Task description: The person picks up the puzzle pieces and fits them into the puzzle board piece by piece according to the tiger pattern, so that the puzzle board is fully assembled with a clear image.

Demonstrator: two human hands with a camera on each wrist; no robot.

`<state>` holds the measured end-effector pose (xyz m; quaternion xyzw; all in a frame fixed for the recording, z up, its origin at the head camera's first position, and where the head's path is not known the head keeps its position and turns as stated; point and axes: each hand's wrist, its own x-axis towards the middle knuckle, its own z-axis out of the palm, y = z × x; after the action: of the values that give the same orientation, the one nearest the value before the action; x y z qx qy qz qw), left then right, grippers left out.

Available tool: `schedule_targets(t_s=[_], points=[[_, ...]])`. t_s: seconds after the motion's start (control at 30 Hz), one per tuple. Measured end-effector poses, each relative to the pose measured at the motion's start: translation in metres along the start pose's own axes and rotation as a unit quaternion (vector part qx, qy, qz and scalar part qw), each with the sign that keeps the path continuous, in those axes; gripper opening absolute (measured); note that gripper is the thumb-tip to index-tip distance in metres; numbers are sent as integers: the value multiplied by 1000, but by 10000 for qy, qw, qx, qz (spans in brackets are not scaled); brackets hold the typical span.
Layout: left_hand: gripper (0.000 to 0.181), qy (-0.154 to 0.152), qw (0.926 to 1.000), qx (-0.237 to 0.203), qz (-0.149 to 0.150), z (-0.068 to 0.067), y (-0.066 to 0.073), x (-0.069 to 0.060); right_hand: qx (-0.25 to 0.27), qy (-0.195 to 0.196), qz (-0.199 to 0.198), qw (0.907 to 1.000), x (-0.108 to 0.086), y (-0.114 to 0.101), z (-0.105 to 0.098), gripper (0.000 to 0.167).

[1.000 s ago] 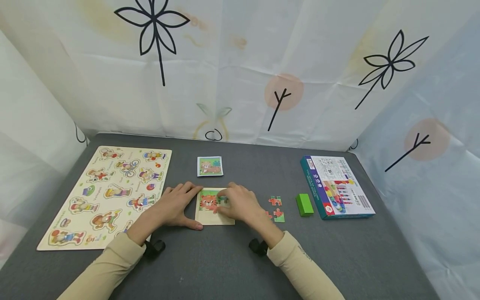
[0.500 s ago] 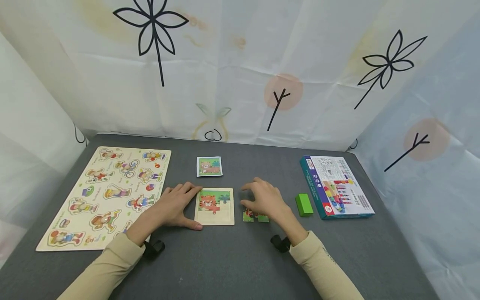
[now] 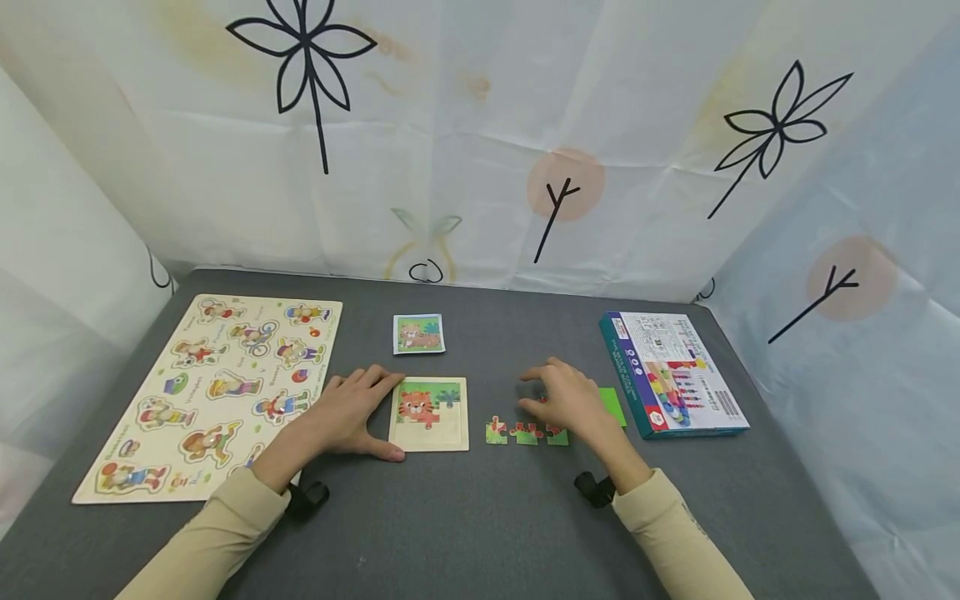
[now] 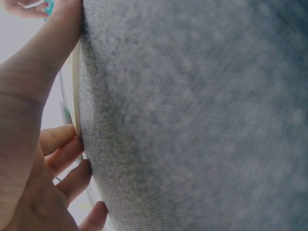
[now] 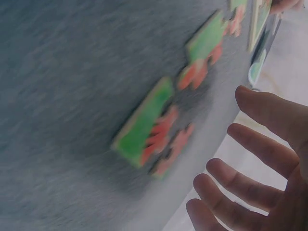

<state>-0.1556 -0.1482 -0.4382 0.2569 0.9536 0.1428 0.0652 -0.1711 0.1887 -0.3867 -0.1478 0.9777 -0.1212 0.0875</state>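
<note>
My left hand (image 3: 348,417) rests against the left side of a square wooden jigsaw board (image 3: 431,437), its thumb at the near corner and its index finger at the far one. On the board, fitted pieces show an orange tiger face (image 3: 416,405) and some green and blue to its right; the lower part is bare wood. To the right, my right hand (image 3: 566,400) hovers over loose green and orange-red jigsaw pieces (image 3: 527,434). Its fingers are spread and hold nothing in the right wrist view, apart from the nearest green-edged piece (image 5: 144,127). Another piece is partly hidden behind the fingers.
A small picture card (image 3: 418,333) lies beyond the board. At left is a large puzzle board (image 3: 225,417) with figures. A green block (image 3: 613,404), partly covered by the right hand, sits beside a flat box (image 3: 675,375). White curtains surround the grey table (image 3: 450,533).
My right hand has left the board and moved right, over the loose pieces. The blue-green part at the board's upper right is now uncovered. The left hand has stayed in place.
</note>
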Motion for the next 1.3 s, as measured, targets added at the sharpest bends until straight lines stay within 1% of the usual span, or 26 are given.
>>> schedule_targets(t_s=[0.27, 0.5, 0.73, 0.9, 1.03, 1.23, 1.3], points=[[115, -21, 10000, 7, -5, 0, 0, 0, 21, -4, 102, 9999, -4, 22, 4, 34], [115, -33, 10000, -31, -14, 0, 0, 1, 86, -106, 36, 9999, -7, 25, 3, 30], [114, -45, 10000, -44, -22, 1, 0, 0, 104, -169, 91, 9998, -6, 28, 3, 26], [114, -33, 10000, -37, -24, 0, 0, 0, 78, -208, 156, 9996, -5, 27, 3, 26], [113, -8, 10000, -57, -16, 0, 1, -1, 157, -187, 166, 9996, -6, 24, 2, 26], [113, 17, 10000, -82, 7, 0, 1, -1, 159, 0, 23, 9999, -6, 13, 2, 25], [113, 17, 10000, -75, 8, 0, 1, -1, 142, 90, -42, 9998, -6, 10, 2, 28]])
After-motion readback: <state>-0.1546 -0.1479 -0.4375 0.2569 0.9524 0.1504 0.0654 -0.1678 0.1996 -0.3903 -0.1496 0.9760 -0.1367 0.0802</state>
